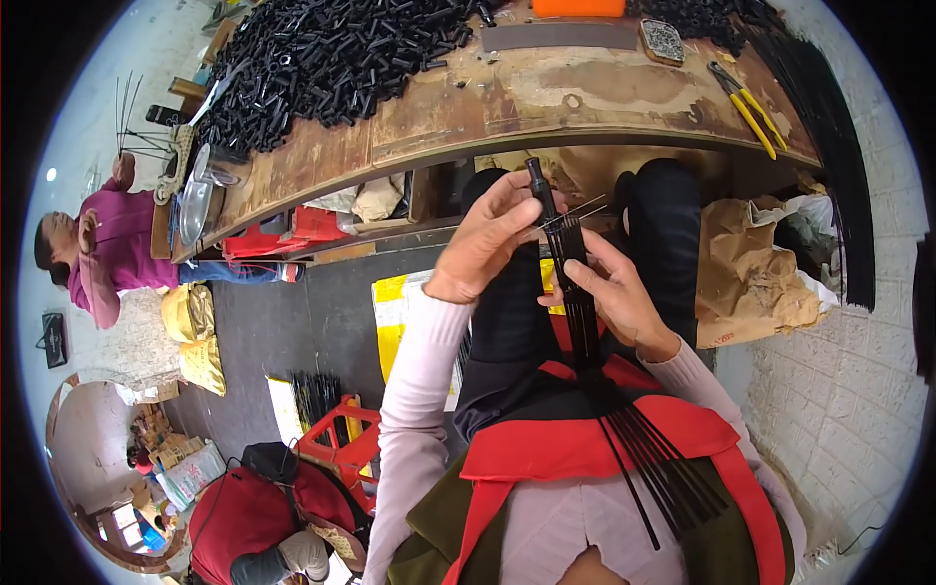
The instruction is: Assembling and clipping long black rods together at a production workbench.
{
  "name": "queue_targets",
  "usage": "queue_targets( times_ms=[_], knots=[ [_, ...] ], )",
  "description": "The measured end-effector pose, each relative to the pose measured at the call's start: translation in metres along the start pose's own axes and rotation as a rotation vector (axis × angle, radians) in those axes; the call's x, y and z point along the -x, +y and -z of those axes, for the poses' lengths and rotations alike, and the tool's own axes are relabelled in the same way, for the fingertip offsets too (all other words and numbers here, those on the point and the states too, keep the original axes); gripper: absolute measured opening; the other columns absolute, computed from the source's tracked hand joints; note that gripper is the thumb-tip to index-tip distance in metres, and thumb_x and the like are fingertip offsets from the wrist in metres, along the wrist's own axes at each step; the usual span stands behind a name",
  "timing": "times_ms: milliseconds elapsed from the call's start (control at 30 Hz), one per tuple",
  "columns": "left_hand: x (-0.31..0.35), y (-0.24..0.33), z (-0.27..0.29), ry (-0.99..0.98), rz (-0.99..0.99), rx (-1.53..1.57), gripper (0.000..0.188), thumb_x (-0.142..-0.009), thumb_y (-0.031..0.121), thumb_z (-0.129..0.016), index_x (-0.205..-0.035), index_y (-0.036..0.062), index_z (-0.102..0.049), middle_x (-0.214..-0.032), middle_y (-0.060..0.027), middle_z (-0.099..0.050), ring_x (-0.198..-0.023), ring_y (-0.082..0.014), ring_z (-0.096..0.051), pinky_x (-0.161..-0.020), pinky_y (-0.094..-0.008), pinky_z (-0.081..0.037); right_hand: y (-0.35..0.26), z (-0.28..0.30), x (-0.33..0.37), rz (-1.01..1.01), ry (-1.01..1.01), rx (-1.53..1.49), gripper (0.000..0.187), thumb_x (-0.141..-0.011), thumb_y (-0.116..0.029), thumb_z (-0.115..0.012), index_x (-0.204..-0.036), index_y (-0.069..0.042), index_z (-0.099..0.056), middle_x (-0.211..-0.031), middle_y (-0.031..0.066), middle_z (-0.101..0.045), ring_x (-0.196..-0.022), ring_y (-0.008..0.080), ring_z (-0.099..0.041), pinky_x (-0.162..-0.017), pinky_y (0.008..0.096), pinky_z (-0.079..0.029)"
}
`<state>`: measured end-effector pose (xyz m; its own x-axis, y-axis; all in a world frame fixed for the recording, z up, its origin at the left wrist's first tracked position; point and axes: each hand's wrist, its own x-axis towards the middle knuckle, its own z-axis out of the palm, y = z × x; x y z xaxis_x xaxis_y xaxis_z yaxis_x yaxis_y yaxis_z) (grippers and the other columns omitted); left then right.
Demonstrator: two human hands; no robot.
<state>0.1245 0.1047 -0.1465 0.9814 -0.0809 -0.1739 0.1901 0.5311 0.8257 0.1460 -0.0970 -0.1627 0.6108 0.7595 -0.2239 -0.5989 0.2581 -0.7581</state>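
Between the thumb and fingers of my left hand (492, 229) is a short black plastic tube (539, 183) with a stepped end, held nearly upright. Just below it my right hand (616, 288) closes around a bundle of thin black metal ribs (582, 327), which look like umbrella ribs. The upper ends of the ribs meet the tube's lower end. A few thin wires (588, 207) stick out crosswise there. Down across my red-trimmed apron (604, 444) the ribs fan out over my lap.
A wooden bench (429, 122) bears a heap of black tubes (331, 68), yellow-handled pliers (751, 112) and a small metal tin (662, 43). Long black rods (829, 127) hang at its right end. Brown paper (760, 278) lies below. Two other people work at the left; a red stool (341, 439) stands there.
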Motion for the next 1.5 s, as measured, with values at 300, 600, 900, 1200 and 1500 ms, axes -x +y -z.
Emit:
queue_targets(
  times_ms=[300,600,900,1200,1500],
  knots=[
    [0.002,0.004,-0.014,0.235,-0.054,-0.059,0.032,-0.091,0.019,-0.069,-0.119,0.0047,-0.059,-0.103,-0.0044,-0.067,-0.096,-0.0168,-0.064,-0.090,-0.0310,-0.049,0.003,-0.001,0.002,-0.006,0.013,0.021,0.042,-0.099,-0.005,-0.050,-0.139,-0.002,-0.040,-0.113,0.0099,-0.058,-0.095,0.0182,-0.062,-0.088,0.0435,-0.057],
    [0.003,0.001,-0.014,0.281,-0.103,-0.053,0.032,-0.095,0.027,-0.063,-0.119,0.0053,-0.059,-0.105,-0.0037,-0.067,-0.096,-0.0131,-0.063,-0.088,-0.0298,-0.047,0.001,-0.008,0.003,0.007,-0.005,0.021,0.042,-0.099,-0.006,-0.051,-0.139,-0.002,-0.041,-0.109,0.0096,-0.059,-0.090,0.0179,-0.063,-0.088,0.0442,-0.057],
    [-0.003,-0.003,-0.012,0.368,-0.097,-0.022,0.029,-0.093,0.021,-0.066,-0.115,0.0045,-0.060,-0.104,-0.0056,-0.068,-0.094,-0.0151,-0.065,-0.089,-0.0304,-0.049,0.001,-0.006,-0.005,0.006,-0.004,0.037,0.043,-0.099,-0.007,-0.052,-0.140,-0.002,-0.040,-0.108,0.0096,-0.059,-0.089,0.0172,-0.063,-0.088,0.0439,-0.057],
    [0.011,0.016,-0.024,0.299,-0.101,-0.090,0.029,-0.091,0.018,-0.068,-0.115,0.0039,-0.060,-0.100,-0.0040,-0.068,-0.092,-0.0125,-0.063,-0.084,-0.0274,-0.049,-0.011,-0.017,0.002,0.023,-0.021,0.100,0.033,-0.099,-0.006,-0.049,-0.132,-0.002,-0.046,-0.097,0.0057,-0.057,-0.083,0.0135,-0.061,-0.083,0.0405,-0.058],
    [0.003,-0.005,-0.018,0.332,-0.098,-0.138,0.035,-0.089,0.019,-0.072,-0.118,0.0012,-0.062,-0.099,-0.0010,-0.068,-0.087,-0.0075,-0.062,-0.079,-0.0225,-0.048,-0.001,-0.008,0.009,0.042,0.010,0.068,0.032,-0.098,-0.005,-0.050,-0.129,0.000,-0.048,-0.092,0.0073,-0.058,-0.081,0.0160,-0.062,-0.082,0.0418,-0.059]
  ],
)
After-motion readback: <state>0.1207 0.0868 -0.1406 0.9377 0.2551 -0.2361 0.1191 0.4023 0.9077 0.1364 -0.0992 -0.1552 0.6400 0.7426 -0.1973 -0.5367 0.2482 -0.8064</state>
